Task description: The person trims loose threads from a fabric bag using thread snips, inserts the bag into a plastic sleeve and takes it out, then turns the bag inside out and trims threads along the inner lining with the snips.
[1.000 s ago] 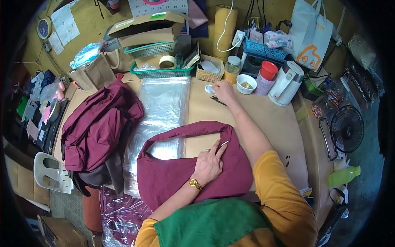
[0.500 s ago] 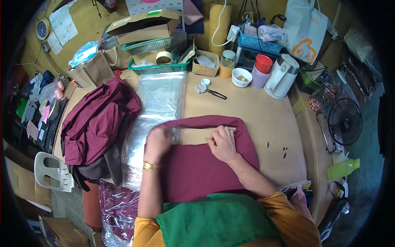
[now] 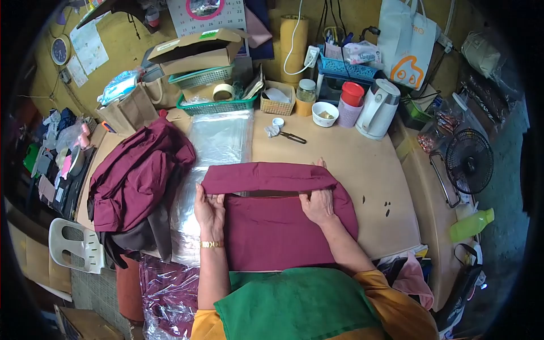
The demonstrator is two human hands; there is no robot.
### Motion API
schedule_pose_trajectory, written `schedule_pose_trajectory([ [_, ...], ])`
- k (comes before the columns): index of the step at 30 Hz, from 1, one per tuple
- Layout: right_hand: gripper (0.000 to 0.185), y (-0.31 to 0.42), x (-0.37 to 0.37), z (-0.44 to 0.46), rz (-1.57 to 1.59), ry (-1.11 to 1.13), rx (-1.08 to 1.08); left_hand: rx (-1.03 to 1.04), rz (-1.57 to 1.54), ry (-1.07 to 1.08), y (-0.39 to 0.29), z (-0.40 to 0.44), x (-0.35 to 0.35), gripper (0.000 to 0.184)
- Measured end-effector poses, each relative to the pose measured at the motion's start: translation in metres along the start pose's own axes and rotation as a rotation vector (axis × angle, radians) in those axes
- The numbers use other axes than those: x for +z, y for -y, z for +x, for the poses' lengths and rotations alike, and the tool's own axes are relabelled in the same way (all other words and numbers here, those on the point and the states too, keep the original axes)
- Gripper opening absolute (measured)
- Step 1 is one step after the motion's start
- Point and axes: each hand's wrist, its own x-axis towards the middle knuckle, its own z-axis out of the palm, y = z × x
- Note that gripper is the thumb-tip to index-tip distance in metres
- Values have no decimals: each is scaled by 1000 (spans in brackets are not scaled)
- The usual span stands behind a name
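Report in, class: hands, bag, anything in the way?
Left hand at left end of strap; right hand under right end. Maroon bag laid out flat. Black tool beyond strap, apart from both hands.

At the desk's (image 3: pixel 391 175) near edge lies the cloth bag (image 3: pixel 275 235), its strap (image 3: pixel 260 177) between the left hand (image 3: pixel 210 211) and the right hand (image 3: pixel 318 205). Left of and behind it lie plastic sleeves (image 3: pixel 220 136), then, along the left edge, a cloth heap (image 3: pixel 141 175) (a chair (image 3: pixel 93 255) stands just off that side). Behind the bag lies a hand tool (image 3: pixel 294 137). Along the far edge, left to right, stand a tote (image 3: pixel 129 112), a tray (image 3: pixel 218 107), a wicker basket (image 3: pixel 277 106), a jar (image 3: pixel 306 96), a bowl (image 3: pixel 324 120), a tumbler (image 3: pixel 348 114) and a kettle (image 3: pixel 378 110).
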Motion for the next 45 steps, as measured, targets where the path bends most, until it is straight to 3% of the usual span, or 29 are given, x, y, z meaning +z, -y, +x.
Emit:
schedule_pose_trajectory([
  [4, 45, 15, -6, 2, 5, -113, -49, -3, -74, 146, -4, -7, -11, 45],
  [6, 18, 33, -24, 7, 372, 445, 74, -40, -83, 144, -7, -14, -3, 45],
  [7, 6, 52, -23, 10, 457, 186, -73, -35, -83, 143, -9, -17, 0, 45],
  [9, 4, 68, -46, 33, 388, 65, -197, -78, -78, 200, -9, -25, 1, 44],
  [11, 10, 66, -48, 65, 277, -72, -142, -88, -88, 231, -10, -29, 0, 43],
  [14, 21, 9, -14, 103, 151, -83, -192, -129, -134, 357, -16, -33, 7, 42],
  [16, 32, -35, -9, 114, 348, 1032, 215, -148, -213, 371, -22, -30, 9, 43],
  [17, 32, -44, -10, 111, 346, 1025, 217, -77, -219, 203, -27, -27, 18, 46],
  [19, 28, -50, -18, 106, 698, 1203, 368, -24, -300, 43, -25, -23, 28, 60],
  [20, 28, -49, -17, 98, 693, 1203, 371, -149, -99, 206, -15, -24, 23, 64],
  [22, 32, -22, -19, 87, 1176, 861, 587, -442, 296, 375, 12, -40, 41, 69],
  [23, 32, -19, -16, 86, 1177, 859, 591, -609, 488, 378, 29, -52, 65, 71],
  [25, 29, -13, -14, 85, 914, 897, 429, -660, 805, 485, 59, -57, 79, 68],
  [27, 29, -11, -16, 82, 785, 857, 360, -586, 822, 505, 78, -49, 83, 67],
  [30, 26, -12, -17, 78, 799, 719, 438, -476, 789, 541, 93, -45, 83, 66],
  [31, 27, -10, -18, 74, 933, 695, 516, -447, 742, 553, 96, -46, 82, 65],
  [32, 28, -9, -18, 73, 1066, 667, 591, -449, 743, 557, 98, -46, 80, 65],
  [36, 29, -20, 0, 64, 1101, 630, 631, -557, 690, 587, 89, -57, 87, 63],
  [39, 38, -23, 6, 62, 902, 602, 482, -628, 818, 543, 96, -62, 92, 59],
  [41, 47, -9, -1, 62, 784, 588, 486, -481, 870, 487, 107, -64, 88, 55],
  [42, 45, -13, -4, 64, 556, 538, 400, -432, 827, 520, 110, -62, 86, 48],
  [43, 45, -13, -3, 61, 556, 537, 404, -437, 828, 521, 112, -63, 83, 48],
  [45, 44, -14, 0, 58, 840, 543, 563, -365, 909, 628, 116, -65, 81, 43],
])
